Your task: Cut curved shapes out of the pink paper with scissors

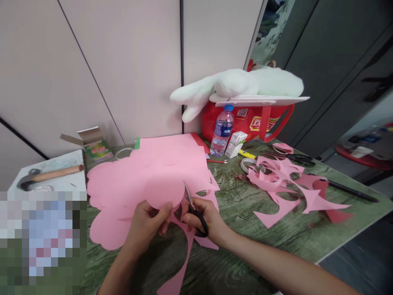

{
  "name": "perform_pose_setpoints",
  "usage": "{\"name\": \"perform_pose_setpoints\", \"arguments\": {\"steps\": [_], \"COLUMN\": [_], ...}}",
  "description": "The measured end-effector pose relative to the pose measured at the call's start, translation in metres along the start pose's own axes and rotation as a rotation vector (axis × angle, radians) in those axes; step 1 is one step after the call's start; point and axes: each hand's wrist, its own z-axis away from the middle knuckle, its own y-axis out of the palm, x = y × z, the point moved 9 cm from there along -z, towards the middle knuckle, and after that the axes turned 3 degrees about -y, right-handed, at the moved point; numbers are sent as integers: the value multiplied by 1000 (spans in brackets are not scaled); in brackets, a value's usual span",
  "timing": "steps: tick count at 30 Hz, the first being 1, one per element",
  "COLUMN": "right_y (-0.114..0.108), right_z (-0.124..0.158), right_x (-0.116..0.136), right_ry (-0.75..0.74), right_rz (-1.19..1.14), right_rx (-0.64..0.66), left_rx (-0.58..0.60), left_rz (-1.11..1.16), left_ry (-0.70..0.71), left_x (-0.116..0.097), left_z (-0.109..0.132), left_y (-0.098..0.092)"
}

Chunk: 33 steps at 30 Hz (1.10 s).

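Observation:
My left hand (149, 219) pinches the lower edge of a pink paper piece (164, 192) with a rounded outline. In my right hand (204, 215) is a pair of scissors (200, 221) with black handles, fingers wrapped round them. The blades point up and away, along the right edge of that paper. A narrow curved paper offcut (184, 262) hangs down below my hands toward the front. Behind and left lie scalloped pink paper shapes (107, 225) and a pink sheet (172, 151), partly overlapped by the piece I hold.
Pink scraps (285, 180) lie heaped on the right, by a tape roll (247, 165) and black pen (353, 190). A water bottle (221, 133), small white box (236, 144) and red bag (245, 119) stand behind. A hammer (55, 174) rests on a white board at left.

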Motion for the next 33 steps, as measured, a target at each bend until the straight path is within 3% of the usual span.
{"name": "perform_pose_setpoints", "arguments": {"steps": [8, 11, 21, 33], "right_y": [0, 1, 0, 2], "right_z": [-1, -1, 0, -4], "right_x": [1, 1, -5, 4], "right_ry": [-16, -27, 15, -46], "right_rz": [18, 9, -8, -46], "right_rx": [2, 16, 11, 22], "left_rx": [-20, 24, -3, 70], "left_rz": [175, 234, 6, 28], "left_ry": [-24, -39, -99, -178], "left_x": [7, 5, 11, 15], "left_z": [-1, -1, 4, 4], "left_y": [-1, 5, 6, 14]}}
